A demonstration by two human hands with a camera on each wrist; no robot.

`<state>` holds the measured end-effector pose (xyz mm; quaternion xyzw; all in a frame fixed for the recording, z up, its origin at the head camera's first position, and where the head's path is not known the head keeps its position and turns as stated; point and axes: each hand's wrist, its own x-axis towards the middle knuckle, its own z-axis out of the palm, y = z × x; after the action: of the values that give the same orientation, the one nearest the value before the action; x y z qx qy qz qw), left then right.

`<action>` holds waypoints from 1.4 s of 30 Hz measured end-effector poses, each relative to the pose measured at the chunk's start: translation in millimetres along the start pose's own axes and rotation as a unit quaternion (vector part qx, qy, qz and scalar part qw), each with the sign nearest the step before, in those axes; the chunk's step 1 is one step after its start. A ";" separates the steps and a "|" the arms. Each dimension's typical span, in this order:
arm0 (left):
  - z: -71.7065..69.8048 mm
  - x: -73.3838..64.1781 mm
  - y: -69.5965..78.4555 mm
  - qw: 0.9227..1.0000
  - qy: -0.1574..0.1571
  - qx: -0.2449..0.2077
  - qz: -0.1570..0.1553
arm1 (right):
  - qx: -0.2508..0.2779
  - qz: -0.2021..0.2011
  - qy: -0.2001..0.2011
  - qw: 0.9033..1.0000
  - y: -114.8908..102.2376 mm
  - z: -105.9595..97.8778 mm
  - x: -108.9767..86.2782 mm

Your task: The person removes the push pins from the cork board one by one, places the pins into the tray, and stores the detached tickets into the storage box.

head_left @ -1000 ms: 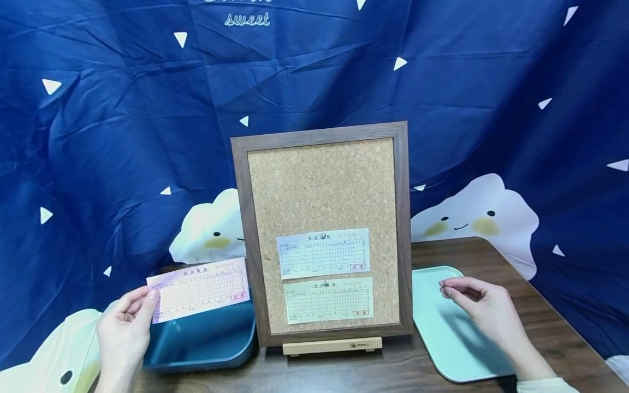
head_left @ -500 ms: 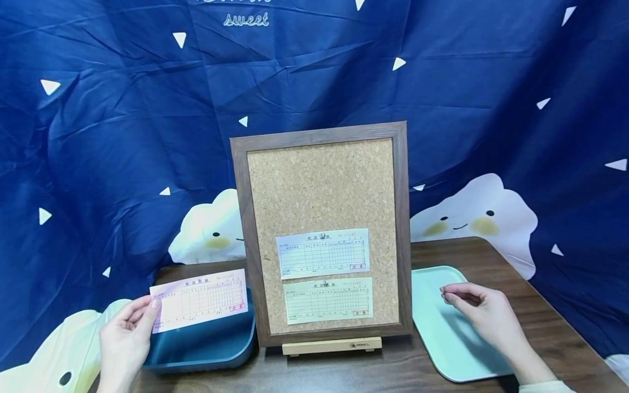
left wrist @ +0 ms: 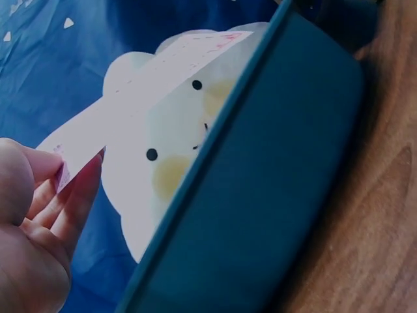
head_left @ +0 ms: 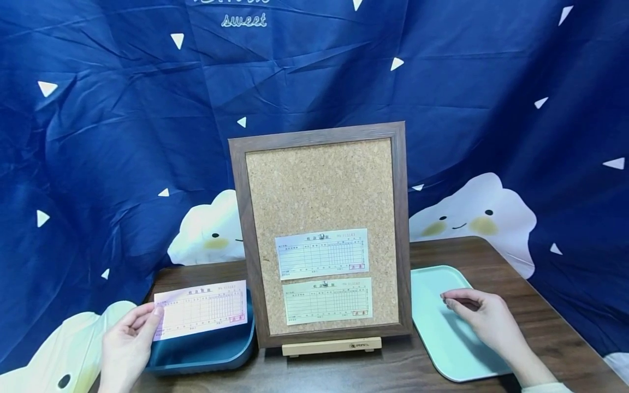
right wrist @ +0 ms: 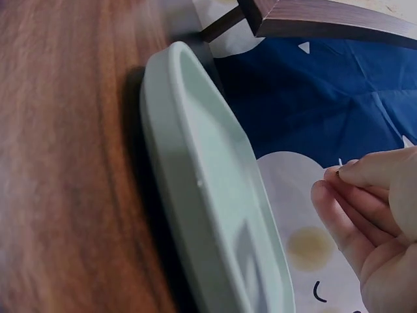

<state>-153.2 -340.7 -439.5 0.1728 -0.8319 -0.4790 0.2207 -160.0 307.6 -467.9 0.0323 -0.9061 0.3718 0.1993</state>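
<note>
My left hand (head_left: 129,344) pinches the left end of a pink receipt slip (head_left: 201,310) between thumb and fingers. The slip is held above a dark blue bin (head_left: 201,363), printed side facing me. In the right wrist view a thin pin point of a pushpin (right wrist: 340,162) sticks out between the thumb and fingertips of my right hand (right wrist: 374,212); its head is hidden. That hand is over the mint-green tray (head_left: 437,327). On the framed corkboard (head_left: 319,185) a bluish slip (head_left: 321,259) and a greenish slip (head_left: 328,305) are fixed, each by a silver pin.
A small wooden stand (head_left: 331,346) props the corkboard upright on the brown wooden table (head_left: 339,376), with the bin to its left and the tray to its right. Behind hangs a blue curtain (head_left: 314,71) with cloud and triangle prints.
My left hand has lowered the pink slip toward the bin and shifted slightly right. My right hand has come down a little over the tray, still pinching the pushpin.
</note>
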 end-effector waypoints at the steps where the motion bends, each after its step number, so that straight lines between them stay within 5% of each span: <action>1: 0.1 -0.7 -0.7 1.000 -0.002 0.000 0.001 | -0.001 0.002 -0.004 1.000 0.7 0.0 -0.4; 10: 3.6 -0.6 -11.5 0.999 -0.020 0.008 -0.024 | -0.034 0.002 -0.021 0.999 8.7 0.4 -3.5; 20: 4.1 -1.4 -14.7 0.999 -0.029 0.018 -0.016 | -0.049 -0.020 -0.012 0.999 19.4 4.9 -5.3; 42: -0.8 3.2 -17.2 0.990 -0.087 0.110 -0.028 | -0.080 0.002 -0.028 0.996 31.7 1.2 -6.9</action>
<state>-154.1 -351.2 -453.5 0.1766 -0.8903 -0.4040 0.1133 -160.6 328.9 -492.3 0.0246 -0.9382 0.2973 0.1754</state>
